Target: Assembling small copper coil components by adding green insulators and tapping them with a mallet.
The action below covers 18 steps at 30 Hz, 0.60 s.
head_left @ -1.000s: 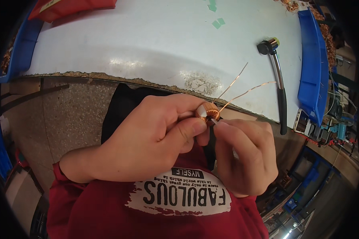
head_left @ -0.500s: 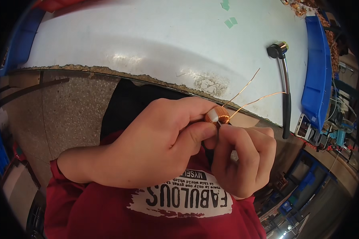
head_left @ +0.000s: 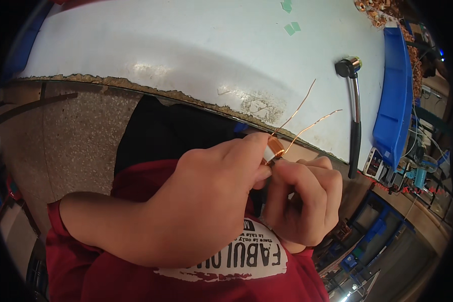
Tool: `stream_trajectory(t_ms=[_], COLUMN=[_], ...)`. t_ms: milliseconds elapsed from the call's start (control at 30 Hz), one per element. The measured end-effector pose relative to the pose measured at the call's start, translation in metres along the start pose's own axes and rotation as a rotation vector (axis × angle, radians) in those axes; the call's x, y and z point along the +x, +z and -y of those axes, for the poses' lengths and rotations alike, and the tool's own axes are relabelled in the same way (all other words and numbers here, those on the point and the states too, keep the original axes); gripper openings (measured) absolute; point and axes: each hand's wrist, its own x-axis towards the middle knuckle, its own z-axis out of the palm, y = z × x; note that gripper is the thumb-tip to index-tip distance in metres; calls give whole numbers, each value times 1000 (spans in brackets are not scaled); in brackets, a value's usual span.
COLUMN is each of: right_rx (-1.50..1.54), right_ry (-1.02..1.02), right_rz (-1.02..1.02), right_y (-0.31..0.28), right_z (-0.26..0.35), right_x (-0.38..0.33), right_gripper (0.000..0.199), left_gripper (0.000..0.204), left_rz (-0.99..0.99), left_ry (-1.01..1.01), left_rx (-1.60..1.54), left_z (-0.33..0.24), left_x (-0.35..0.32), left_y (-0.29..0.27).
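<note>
My left hand pinches a small copper-wound coil between thumb and fingers, just off the table's near edge. A white patch shows on the coil's left side, next to the windings. Two long copper wire ends stick out from it over the tabletop, spread apart. My right hand is closed close against the coil's lower side, its thumb and forefinger pressed together. Something small and dark shows at those fingertips, too hidden to name.
A hammer with a black grip lies on the white table at the right. Beyond it stands a blue bin, with copper-coloured parts behind. Green tape pieces stick to the tabletop. The table's near edge is chipped.
My left hand has rolled over, showing more of its back and hiding its thumb. The coil has tilted with it, and its wire ends have swung a little left.
</note>
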Motion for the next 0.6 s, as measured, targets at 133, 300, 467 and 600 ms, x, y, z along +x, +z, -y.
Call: stream_trajectory(t_ms=[133,300,467,600], right_rx=[0,25,-16,-1], right_ry=[-1,20,38,51], right_rz=[-16,-13,-29,-12], right_y=[-1,-1,-2,-9], right_z=[-5,-11,-13,-15], right_x=[-4,-7,-14,-13], right_gripper=[25,24,23,24], left_gripper=[26,25,25,25], left_rz=[12,-4,172,218], left_ry=[4,22,-141,-197], left_rx=[-36,-31,-115,-181], left_z=[4,6,5,5], left_x=[3,1,12,12], left_y=[2,8,-1,-2])
